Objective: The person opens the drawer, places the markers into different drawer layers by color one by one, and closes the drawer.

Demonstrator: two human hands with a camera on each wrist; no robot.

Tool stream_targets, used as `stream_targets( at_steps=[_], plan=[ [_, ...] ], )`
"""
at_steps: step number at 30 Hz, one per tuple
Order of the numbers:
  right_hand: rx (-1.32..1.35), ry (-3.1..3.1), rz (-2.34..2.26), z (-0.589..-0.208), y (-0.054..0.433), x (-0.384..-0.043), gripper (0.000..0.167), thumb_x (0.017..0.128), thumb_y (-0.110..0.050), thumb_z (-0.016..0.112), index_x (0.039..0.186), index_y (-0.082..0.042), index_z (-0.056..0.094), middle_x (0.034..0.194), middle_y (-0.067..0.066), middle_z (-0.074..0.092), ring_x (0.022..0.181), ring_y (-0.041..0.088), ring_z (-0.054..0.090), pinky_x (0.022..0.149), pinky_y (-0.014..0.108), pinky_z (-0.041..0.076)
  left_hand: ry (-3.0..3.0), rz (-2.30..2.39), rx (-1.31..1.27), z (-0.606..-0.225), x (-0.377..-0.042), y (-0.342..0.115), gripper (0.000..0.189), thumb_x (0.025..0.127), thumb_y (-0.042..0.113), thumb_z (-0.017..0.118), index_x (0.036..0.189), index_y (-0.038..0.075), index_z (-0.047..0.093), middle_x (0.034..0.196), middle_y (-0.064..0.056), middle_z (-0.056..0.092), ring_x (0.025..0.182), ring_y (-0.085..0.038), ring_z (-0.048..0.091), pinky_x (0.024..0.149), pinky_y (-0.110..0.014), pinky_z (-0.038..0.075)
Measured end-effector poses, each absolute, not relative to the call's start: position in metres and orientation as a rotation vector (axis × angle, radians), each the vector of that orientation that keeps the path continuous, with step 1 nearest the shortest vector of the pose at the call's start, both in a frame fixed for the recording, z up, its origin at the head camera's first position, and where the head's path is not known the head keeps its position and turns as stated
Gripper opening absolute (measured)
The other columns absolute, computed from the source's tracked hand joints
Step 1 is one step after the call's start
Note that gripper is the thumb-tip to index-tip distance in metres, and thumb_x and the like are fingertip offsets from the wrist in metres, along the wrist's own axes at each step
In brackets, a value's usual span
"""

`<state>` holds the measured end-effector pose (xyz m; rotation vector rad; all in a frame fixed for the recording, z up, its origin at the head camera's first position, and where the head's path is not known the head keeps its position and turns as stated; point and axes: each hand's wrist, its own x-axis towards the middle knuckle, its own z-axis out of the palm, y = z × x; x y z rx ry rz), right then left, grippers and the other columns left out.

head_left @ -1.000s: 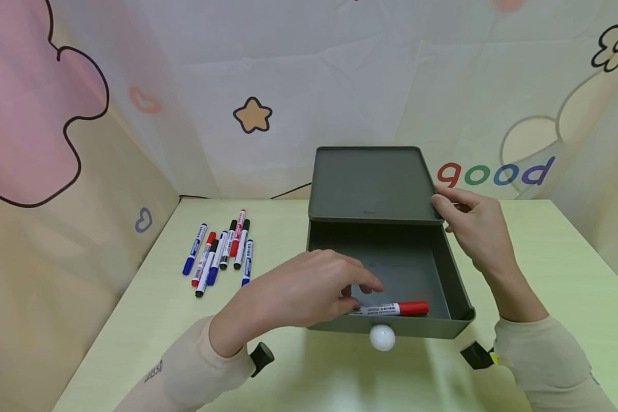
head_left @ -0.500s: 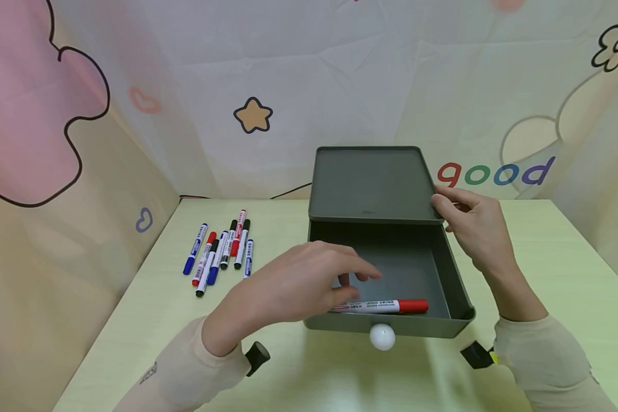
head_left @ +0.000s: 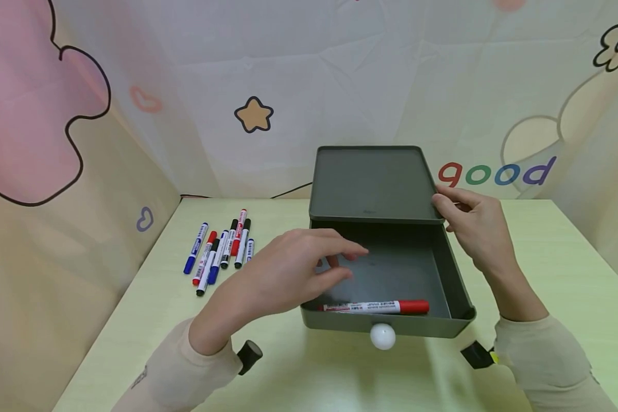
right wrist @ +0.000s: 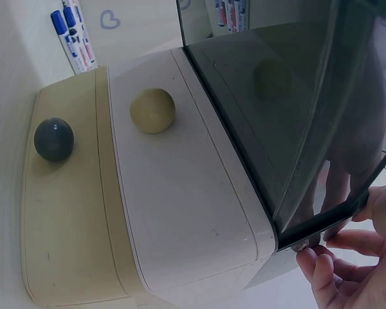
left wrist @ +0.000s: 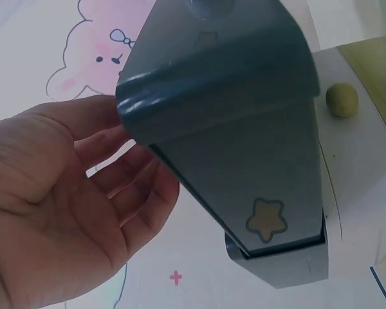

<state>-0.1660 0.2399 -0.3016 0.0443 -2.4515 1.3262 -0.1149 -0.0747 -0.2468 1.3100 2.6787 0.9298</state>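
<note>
A red-capped marker [head_left: 376, 306] lies along the front inside the pulled-out dark grey drawer [head_left: 422, 328], which has a white knob [head_left: 383, 336]. Over the drawer's left side my left hand [head_left: 290, 272] hovers with fingers spread loosely and holds nothing. The left wrist view shows that hand [left wrist: 77, 187] beside the drawer's grey outside [left wrist: 244, 161]. My right hand [head_left: 476, 229] grips the right edge of the drawer cabinet's grey top [head_left: 373, 183]. In the right wrist view its curled fingers [right wrist: 325, 273] are at the cabinet's corner.
Several markers [head_left: 213, 254] with red, blue and black caps lie on the pale table [head_left: 283, 366], left of the cabinet. Below the grey drawer, a white drawer [right wrist: 186, 193] and a cream drawer [right wrist: 64, 219] are closed. A printed cloth [head_left: 288, 68] hangs behind.
My left hand has let go of the red-capped marker and moved up and left, fingers loosening. More of the marker shows in the drawer. The right hand has stayed in place.
</note>
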Motion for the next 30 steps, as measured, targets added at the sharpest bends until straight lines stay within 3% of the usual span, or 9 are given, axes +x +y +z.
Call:
stream_targets(
  at_steps=[13,21,28,30],
  plan=[
    [0.049,-2.447,1.307,-0.303,0.240,-0.166,0.042,0.104,-0.031,0.061,0.140,-0.010,0.065,0.108,0.005,0.067,0.070,0.012,0.055,0.059,0.019,0.047,2.801,1.313,1.251,-0.251,-0.120,-0.087,0.032,0.095,0.005,0.073,0.128,0.009,0.073,0.107,0.004,0.072,0.087,-0.003,0.061,0.079,-0.028,0.057],
    [0.043,-2.449,1.312,-0.303,0.241,-0.167,0.042,0.104,-0.032,0.062,0.140,-0.012,0.065,0.105,0.001,0.067,0.069,0.012,0.055,0.059,0.019,0.047,2.857,1.475,1.125,-0.255,-0.121,-0.094,0.035,0.095,0.003,0.073,0.130,0.006,0.071,0.119,-0.003,0.072,0.093,-0.010,0.066,0.078,-0.028,0.058],
    [0.040,-2.450,1.312,-0.303,0.241,-0.167,0.041,0.104,-0.031,0.062,0.140,-0.011,0.065,0.105,-0.001,0.066,0.070,0.013,0.055,0.059,0.018,0.048,2.933,1.574,0.899,-0.259,-0.123,-0.103,0.036,0.097,0.007,0.072,0.133,0.011,0.070,0.117,0.002,0.072,0.094,-0.009,0.068,0.088,-0.034,0.055],
    [0.040,-2.450,1.311,-0.303,0.241,-0.167,0.041,0.104,-0.032,0.062,0.140,-0.011,0.065,0.105,0.000,0.066,0.071,0.014,0.056,0.059,0.018,0.048,2.940,1.607,0.865,-0.259,-0.124,-0.105,0.037,0.098,0.008,0.072,0.134,0.011,0.070,0.116,0.001,0.073,0.096,-0.009,0.068,0.085,-0.033,0.057]
  ],
)
